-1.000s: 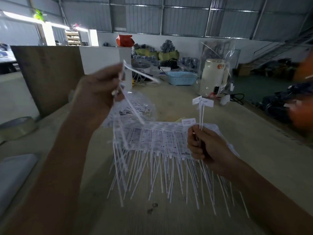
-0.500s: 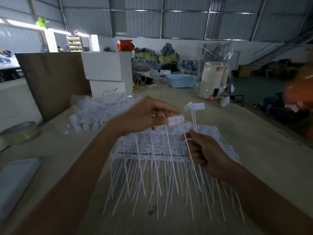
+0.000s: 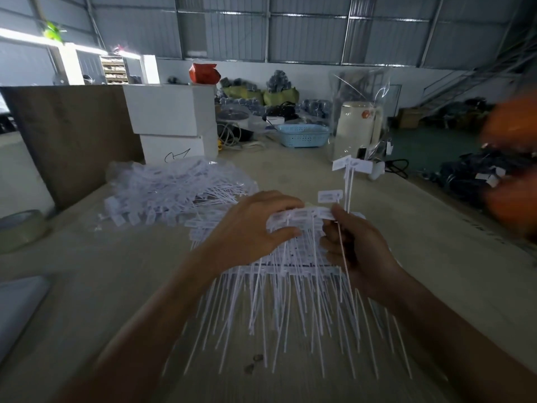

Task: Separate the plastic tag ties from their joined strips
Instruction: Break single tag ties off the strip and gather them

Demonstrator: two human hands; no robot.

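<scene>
Since half a second ago my left hand [image 3: 250,228] has dropped onto the joined strip [image 3: 302,216] and pinches it beside my right hand [image 3: 356,251], whose grip clamps loose ties [image 3: 350,170]; I'd twist close to the joint.

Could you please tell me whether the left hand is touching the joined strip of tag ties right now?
Touching. The head view shows the left hand with its fingers and thumb pinching the top edge of the joined strip of tag ties.
</scene>
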